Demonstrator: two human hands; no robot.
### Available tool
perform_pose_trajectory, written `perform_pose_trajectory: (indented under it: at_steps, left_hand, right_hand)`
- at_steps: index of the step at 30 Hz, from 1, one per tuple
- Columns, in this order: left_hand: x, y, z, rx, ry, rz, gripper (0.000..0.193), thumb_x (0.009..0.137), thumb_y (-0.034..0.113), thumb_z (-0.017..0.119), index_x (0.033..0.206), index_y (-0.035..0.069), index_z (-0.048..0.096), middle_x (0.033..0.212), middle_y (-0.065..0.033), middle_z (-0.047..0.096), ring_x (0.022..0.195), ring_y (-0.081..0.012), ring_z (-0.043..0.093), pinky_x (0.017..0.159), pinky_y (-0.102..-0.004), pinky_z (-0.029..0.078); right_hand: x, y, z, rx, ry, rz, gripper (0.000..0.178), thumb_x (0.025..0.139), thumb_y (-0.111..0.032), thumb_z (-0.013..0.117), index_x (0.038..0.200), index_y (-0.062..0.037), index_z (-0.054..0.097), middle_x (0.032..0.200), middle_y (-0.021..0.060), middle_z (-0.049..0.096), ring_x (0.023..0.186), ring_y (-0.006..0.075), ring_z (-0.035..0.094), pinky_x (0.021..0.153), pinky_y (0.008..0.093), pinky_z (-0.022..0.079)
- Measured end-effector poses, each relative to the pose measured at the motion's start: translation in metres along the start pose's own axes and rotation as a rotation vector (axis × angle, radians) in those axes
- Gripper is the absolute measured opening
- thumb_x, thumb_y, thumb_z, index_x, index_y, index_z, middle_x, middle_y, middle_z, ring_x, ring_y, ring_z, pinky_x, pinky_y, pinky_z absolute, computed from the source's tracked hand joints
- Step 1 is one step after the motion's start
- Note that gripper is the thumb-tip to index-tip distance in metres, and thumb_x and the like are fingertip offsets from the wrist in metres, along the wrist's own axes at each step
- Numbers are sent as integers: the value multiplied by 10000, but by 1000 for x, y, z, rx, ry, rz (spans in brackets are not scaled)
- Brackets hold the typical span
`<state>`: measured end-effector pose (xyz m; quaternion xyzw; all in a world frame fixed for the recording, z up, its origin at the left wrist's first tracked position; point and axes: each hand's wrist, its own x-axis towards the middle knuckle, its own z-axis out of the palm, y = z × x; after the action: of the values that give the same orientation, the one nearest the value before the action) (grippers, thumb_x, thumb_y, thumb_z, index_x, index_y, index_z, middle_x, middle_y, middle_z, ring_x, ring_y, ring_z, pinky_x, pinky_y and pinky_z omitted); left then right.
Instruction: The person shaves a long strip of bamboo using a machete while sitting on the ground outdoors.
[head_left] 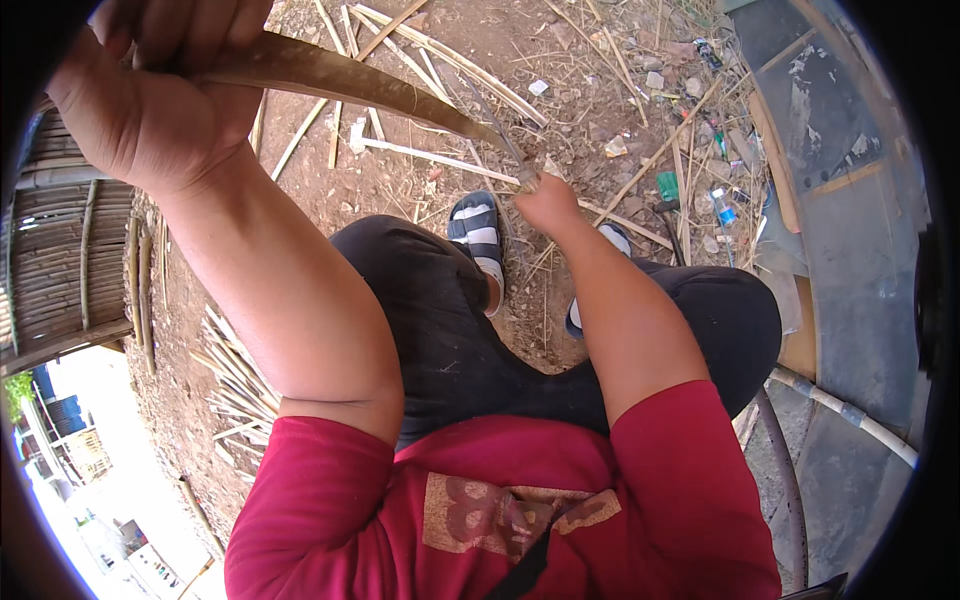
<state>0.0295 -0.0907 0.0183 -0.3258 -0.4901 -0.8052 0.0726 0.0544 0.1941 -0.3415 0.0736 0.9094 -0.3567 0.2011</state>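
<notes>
My left hand (165, 110) is raised at the upper left, its fingers closed around a long, curved strip of split bamboo (350, 85). From there the strip runs down to the right, narrowing toward my right hand (548, 205). That hand is closed on the handle of what looks like a knife (507, 140), a thin dark blade pointing up and left. The blade lies at the strip's far end; whether it cuts into the bamboo cannot be made out. Most of the handle is hidden in my fist.
Loose bamboo slats (450, 60) lie scattered over the dirt ground ahead, and a pile of split pieces (240, 385) is beside my left leg. A plastic bottle (722, 207) lies among litter at right, near grey sheeting (860, 250). A slatted bamboo panel (75, 240) stands at left.
</notes>
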Motion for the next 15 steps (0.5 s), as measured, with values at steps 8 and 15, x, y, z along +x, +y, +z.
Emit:
perform_pose_trajectory:
  at_steps: [8, 15]
  left_hand:
    - [13, -7, 12, 78, 45, -26, 487, 686, 610, 819, 594, 237, 519, 531, 90, 300, 515, -92, 229, 573, -306, 212]
    - [27, -6, 24, 168, 94, -32, 430, 631, 536, 830, 583, 242, 520, 516, 97, 311, 494, -89, 222, 566, -295, 220]
  right_hand:
    - [-14, 13, -1, 55, 36, 6, 492, 808, -271, 686, 1242, -42, 642, 1152, 263, 693, 1098, 425, 662, 946, 500, 524]
    - [14, 66, 32, -86, -19, 143, 542, 797, -294, 695, 1268, -31, 647, 1132, 263, 702, 1085, 421, 670, 952, 482, 525]
